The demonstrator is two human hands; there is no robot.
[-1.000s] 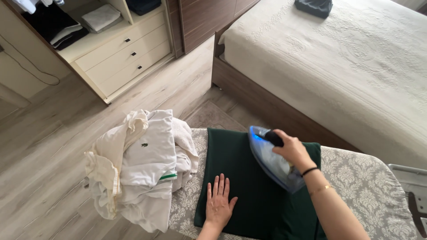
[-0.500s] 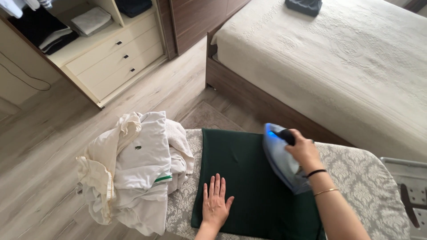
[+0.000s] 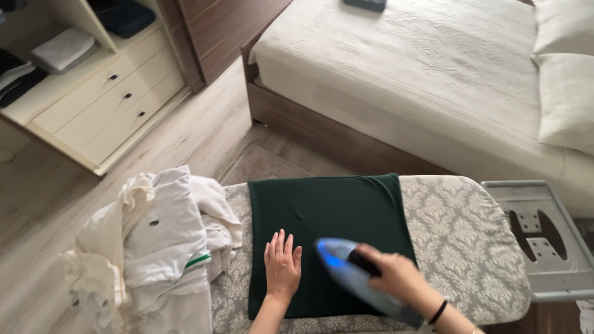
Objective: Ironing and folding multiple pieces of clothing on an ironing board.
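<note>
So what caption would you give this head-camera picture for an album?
Right hand grips a blue iron on a dark green cloth; left hand lies flat on it.

Your left hand lies flat, fingers together, on the dark green garment spread over the patterned ironing surface. Your right hand is closed round the dark handle of the blue-lit iron, whose soleplate rests on the garment's near half, just beside the left hand. A heap of white clothes hangs over the surface's left end, touching the garment's edge. Metal iron rest at the right end. Bed beyond; drawer unit upper left.
</note>
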